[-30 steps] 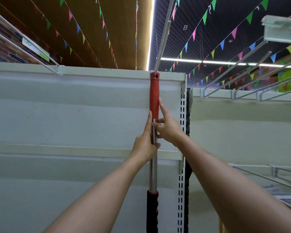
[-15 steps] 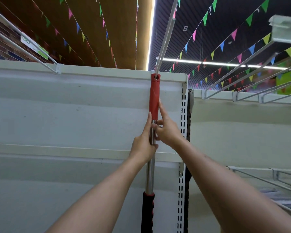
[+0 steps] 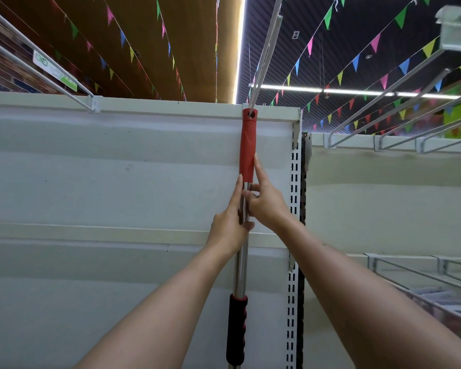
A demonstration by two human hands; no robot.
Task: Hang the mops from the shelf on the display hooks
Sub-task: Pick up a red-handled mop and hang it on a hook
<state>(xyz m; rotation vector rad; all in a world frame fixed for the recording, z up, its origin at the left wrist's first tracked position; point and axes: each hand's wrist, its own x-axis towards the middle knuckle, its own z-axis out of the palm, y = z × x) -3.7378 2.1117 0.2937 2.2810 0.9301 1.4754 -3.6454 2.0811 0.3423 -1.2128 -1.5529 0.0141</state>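
A mop handle (image 3: 246,153) hangs upright against a white shelf panel (image 3: 117,182), its red grip's eyelet threaded on a long display hook (image 3: 265,51). Left of the steel shaft, the left hand (image 3: 230,225) wraps around it. To its right, the right hand (image 3: 265,201) pinches the shaft, forefinger against the red grip.

A shop aisle: white gondola shelving (image 3: 117,182) with a slotted upright (image 3: 294,198) (the kind that takes clip-in brackets), long wire display hooks (image 3: 383,107) jutting from its top rail, a price label holder (image 3: 55,71) on the far left, and strings of coloured pennant bunting (image 3: 370,49) under the ceiling's strip lights (image 3: 330,89).
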